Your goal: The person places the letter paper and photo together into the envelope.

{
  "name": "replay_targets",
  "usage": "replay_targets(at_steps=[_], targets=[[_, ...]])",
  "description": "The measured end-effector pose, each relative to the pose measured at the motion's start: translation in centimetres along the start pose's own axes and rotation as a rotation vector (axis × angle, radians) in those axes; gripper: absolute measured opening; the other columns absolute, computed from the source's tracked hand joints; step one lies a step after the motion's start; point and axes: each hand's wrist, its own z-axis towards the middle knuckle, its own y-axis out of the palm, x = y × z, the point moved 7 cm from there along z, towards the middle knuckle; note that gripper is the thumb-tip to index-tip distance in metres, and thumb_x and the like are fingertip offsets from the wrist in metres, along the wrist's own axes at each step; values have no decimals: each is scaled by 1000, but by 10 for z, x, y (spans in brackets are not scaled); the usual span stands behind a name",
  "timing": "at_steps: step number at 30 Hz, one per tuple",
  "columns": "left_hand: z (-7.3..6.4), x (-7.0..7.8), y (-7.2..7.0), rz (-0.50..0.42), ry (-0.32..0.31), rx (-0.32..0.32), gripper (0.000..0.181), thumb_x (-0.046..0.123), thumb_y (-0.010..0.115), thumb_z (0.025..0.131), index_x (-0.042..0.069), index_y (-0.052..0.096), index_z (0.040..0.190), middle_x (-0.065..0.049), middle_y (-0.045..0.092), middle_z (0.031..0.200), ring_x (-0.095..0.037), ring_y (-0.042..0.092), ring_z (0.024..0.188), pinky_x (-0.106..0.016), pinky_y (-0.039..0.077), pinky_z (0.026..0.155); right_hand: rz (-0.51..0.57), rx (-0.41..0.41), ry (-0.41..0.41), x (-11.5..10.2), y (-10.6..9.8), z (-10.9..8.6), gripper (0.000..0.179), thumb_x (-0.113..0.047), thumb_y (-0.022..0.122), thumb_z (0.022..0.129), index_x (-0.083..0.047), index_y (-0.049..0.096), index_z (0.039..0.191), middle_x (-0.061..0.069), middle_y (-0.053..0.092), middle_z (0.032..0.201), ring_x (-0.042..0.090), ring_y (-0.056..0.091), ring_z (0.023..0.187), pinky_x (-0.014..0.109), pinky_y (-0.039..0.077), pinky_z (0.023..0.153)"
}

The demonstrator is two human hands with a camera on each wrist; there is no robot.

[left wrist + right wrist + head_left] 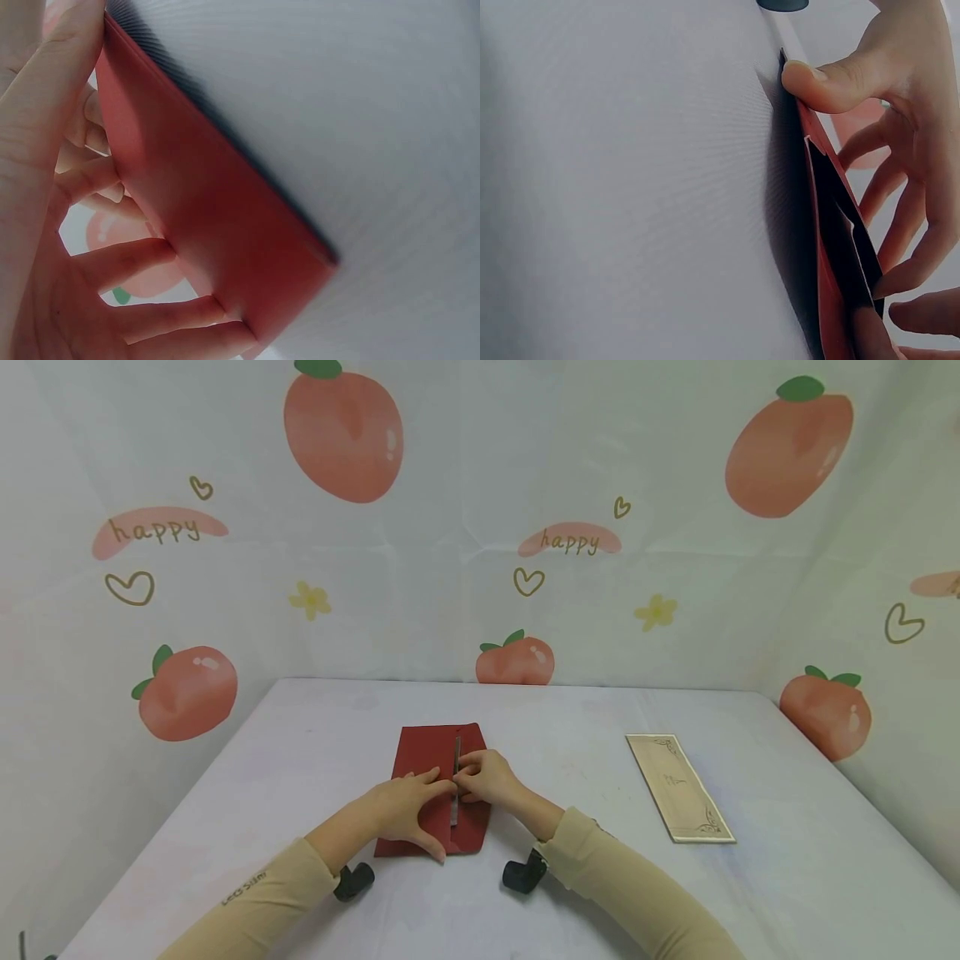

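Note:
A red envelope (420, 747) lies on the white table in front of me, its open mouth showing as a narrow dark and grey slit (454, 812). My left hand (408, 807) rests on its left part, thumb spread towards the near edge. In the left wrist view the fingers (161, 319) lie fairly straight against the red paper. My right hand (491, 778) has curled fingers at the slit and appears to pinch the envelope's edge there. In the right wrist view, its fingertips (930, 311) show beside the dark mouth; the exact grip is partly hidden.
To the right on the table lies a long beige card (678, 789) with dark corner ornaments and a light border. A black wrist camera (354, 882) sits below the left wrist, another black wrist camera (524, 872) below the right. A fruit-printed white curtain (450, 527) hangs behind.

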Motion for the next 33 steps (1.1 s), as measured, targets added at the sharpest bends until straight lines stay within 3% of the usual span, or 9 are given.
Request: replay_targets(at_steps=[14,27,33], targets=[[0,0,-1,-3,-12,0,87,61,78,60,25,46,133,-18,36,148,-56,39,126,-62,42,96,12,2,16,0,-11,-5,31,-7,59,89,10,57,115,21,69,97,23,71,79,32,59,69],[1,-2,0,-3,1,10,88,63,77,59,26,46,132,-18,37,148,-56,40,125,-60,43,96,-32,33,-3,1,-38,-19,27,-11,58,89,5,61,112,17,68,95,15,69,73,30,58,66],[1,-2,0,-9,2,8,88,62,77,59,27,45,132,-18,36,148,-56,39,125,-60,43,96,-50,40,-45,1,-53,-25,29,-11,59,89,7,61,112,21,67,97,21,70,77,31,58,68]])
